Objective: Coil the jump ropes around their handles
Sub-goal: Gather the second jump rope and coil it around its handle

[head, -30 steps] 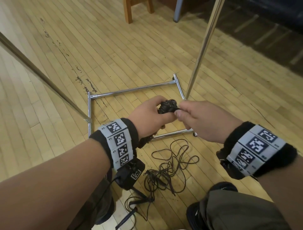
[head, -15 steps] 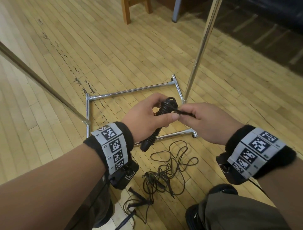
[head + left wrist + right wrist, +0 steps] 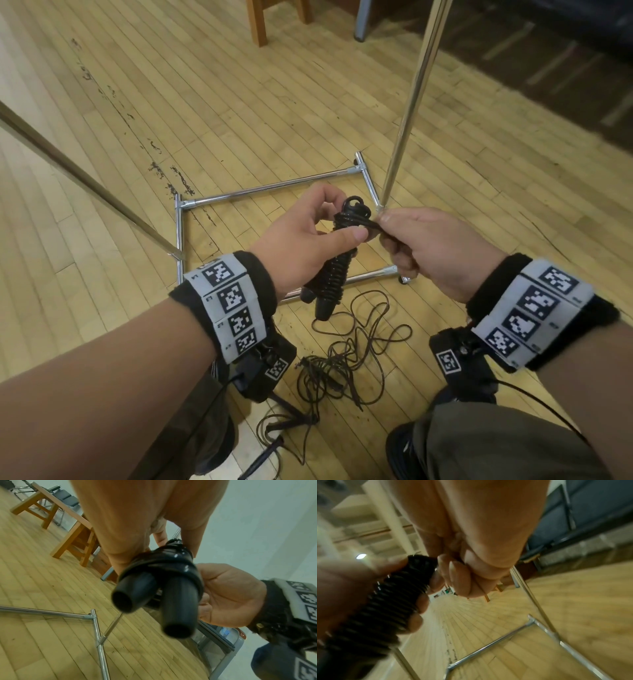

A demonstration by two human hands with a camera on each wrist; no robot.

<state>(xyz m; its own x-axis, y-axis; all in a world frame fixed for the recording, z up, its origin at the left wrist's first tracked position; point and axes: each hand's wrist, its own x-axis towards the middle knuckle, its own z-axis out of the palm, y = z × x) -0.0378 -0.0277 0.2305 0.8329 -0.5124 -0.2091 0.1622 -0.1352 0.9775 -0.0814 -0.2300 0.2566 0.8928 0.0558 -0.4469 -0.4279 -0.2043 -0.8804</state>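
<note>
A black jump rope bundle (image 3: 337, 265), two handles side by side with rope coiled round them, is held above the floor. My left hand (image 3: 308, 236) grips it near the top, thumb across the coils. My right hand (image 3: 421, 246) pinches the rope's free end (image 3: 371, 226) just right of the bundle's top. The left wrist view shows the two handle butts (image 3: 154, 599) bound by coils. In the right wrist view the coiled bundle (image 3: 385, 608) runs down to the left. A loose dark jump rope (image 3: 349, 359) lies tangled on the floor below, its handles (image 3: 284, 421) near my knees.
A chrome rack base (image 3: 274, 186) lies on the wooden floor under my hands, with an upright pole (image 3: 411, 106) behind the right hand and a slanted pole (image 3: 78, 174) at left. Wooden furniture legs (image 3: 260, 20) stand further back. My knees (image 3: 496, 442) are at the bottom.
The bundle has tilted so more of its coiled length shows below the left hand. My right hand has drawn the rope end a little to the right, away from the bundle.
</note>
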